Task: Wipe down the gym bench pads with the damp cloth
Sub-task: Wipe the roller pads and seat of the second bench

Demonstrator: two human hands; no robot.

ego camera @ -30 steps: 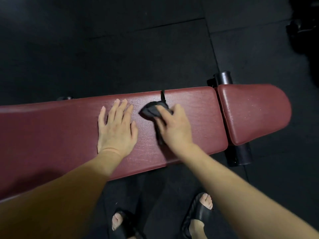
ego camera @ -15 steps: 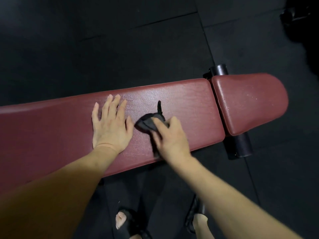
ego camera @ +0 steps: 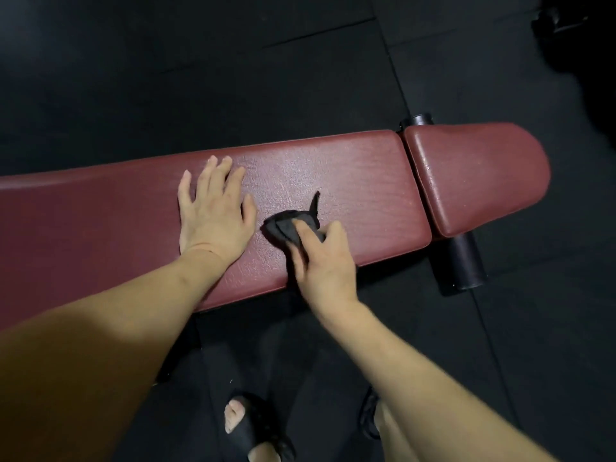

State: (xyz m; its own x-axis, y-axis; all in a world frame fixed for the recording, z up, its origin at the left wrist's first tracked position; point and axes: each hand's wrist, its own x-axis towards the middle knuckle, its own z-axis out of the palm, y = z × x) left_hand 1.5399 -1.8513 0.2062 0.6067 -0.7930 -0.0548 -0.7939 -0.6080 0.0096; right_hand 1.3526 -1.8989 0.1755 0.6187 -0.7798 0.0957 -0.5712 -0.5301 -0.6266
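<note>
cloth (ego camera: 293, 226), dark and bunched into a wad, sits on the long pad (ego camera: 350, 181) toward its near edge, a little right of the pad's middle. right hand (ego camera: 325, 265) grips it: the fingers curl over the wad and pinch it down against the vinyl, with one thin tail of fabric sticking out on the far side. bunching it this way likely gives a firm lump to press with, rather than a loose sheet that would slide under the palm.

left hand (ego camera: 213, 215) lies flat on the same pad just left of the cloth, fingers straight and slightly spread, grasping nothing. it looks placed there as a brace, taking weight while the person leans over the bench from the near side.

short pad (ego camera: 476, 175) is to the right, apart from both hands across a narrow gap, with a black roller (ego camera: 461, 261) under its near edge. small pale specks show on it, so it probably needs wiping too; whether the long pad's left stretch is done cannot be told.
</note>
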